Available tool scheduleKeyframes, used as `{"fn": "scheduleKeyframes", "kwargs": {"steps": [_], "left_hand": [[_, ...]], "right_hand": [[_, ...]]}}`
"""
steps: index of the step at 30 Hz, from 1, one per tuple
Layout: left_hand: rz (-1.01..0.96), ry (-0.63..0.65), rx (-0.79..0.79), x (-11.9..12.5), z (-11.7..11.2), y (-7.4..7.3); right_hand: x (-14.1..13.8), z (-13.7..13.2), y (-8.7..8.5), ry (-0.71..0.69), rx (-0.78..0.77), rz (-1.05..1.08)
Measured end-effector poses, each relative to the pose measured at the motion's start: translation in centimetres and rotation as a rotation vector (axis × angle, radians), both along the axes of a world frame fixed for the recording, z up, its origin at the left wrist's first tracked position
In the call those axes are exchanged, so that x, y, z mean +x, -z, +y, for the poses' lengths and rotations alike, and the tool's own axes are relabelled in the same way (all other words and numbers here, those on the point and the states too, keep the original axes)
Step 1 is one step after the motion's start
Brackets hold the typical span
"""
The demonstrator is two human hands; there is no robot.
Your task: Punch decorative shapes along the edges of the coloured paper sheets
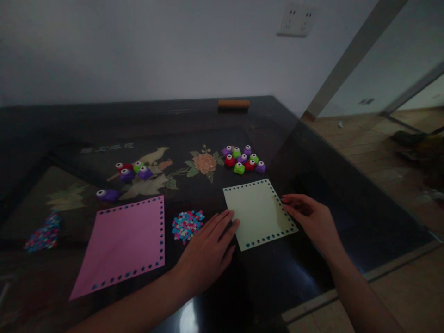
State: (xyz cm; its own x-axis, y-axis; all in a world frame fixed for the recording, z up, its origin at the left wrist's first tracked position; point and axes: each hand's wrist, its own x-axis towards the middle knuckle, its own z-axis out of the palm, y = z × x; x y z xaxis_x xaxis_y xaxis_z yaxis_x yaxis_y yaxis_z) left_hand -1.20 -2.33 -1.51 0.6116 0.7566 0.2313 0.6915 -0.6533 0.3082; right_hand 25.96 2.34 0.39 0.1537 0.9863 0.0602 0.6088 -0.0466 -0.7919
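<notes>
A pale yellow-green sheet of paper [258, 215] lies on the dark table, with small dark punched stars along its top, right and bottom edges. My left hand [210, 249] rests open, palm down, its fingertips on the sheet's left edge. At the right edge, my right hand [312, 219] has its thumb and fingertips closed on the paper's margin. To the left lies a pink sheet [128, 245], punched with stars along its top, right and bottom. Just beside my left hand is a pile of pink, blue and white paper stars [187, 225].
Several purple, green and red craft punches [243, 159] cluster behind the yellow-green sheet; more punches [133, 171] sit behind the pink one. Another confetti pile [45, 232] lies far left. A brown cylinder [233, 104] lies near the wall, below a socket [297, 20].
</notes>
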Motion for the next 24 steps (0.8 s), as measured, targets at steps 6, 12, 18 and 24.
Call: {"fn": "scheduleKeyframes", "kwargs": {"steps": [6,12,18,24], "left_hand": [[-0.002,-0.008,-0.002,0.0,-0.1,-0.2],[-0.021,0.005,0.038,0.1,-0.2,-0.4],[-0.033,0.105,0.154,0.0,-0.4,-1.9],[-0.087,0.098,0.181,-2.5,-0.1,-5.4]], "right_hand": [[0.1,0.1,0.1,0.003,-0.002,-0.012],[0.8,0.2,0.7,0.011,0.001,0.003],[0.9,0.5,0.9,0.035,0.014,-0.004],[0.4,0.6,0.0,0.048,0.034,-0.002]]}}
